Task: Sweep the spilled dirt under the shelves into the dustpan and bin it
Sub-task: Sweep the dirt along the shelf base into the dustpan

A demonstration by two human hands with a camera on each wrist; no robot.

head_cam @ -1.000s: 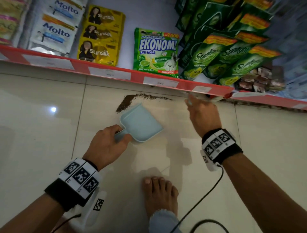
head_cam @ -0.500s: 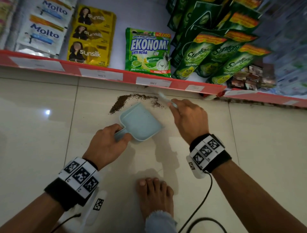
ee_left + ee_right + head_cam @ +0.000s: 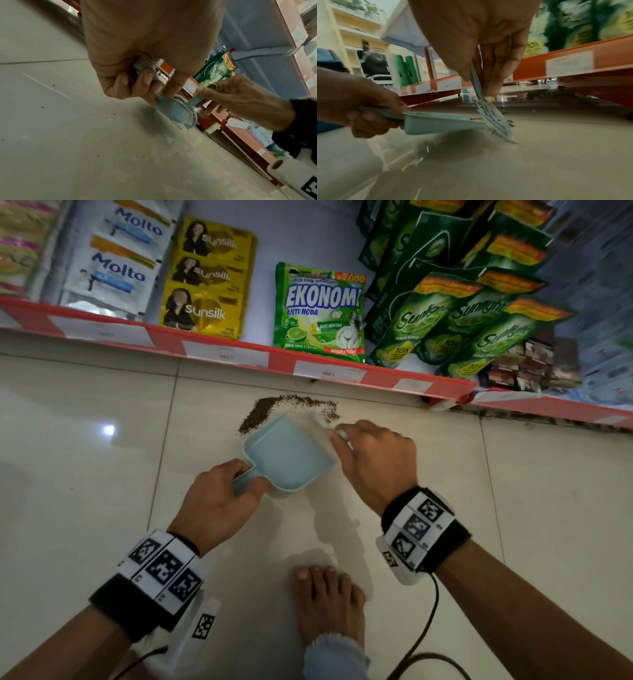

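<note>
Swept leftward from the shelf edge, the right hand pinches a small pale-blue plastic brush at the lip of the pale-blue plastic dustpan gripped by the left hand; wrist views show bristles meeting it, while the brown dirt pile remains mostly unswept, binning undone.

we wear a black wristband on the left forearm, topped by a white strip of square black-and-white markers; the right wristband matches. a white camera pod with a marker hangs under each, trailing a black cable. bare foot, frayed pale-blue trouser hem.
</note>
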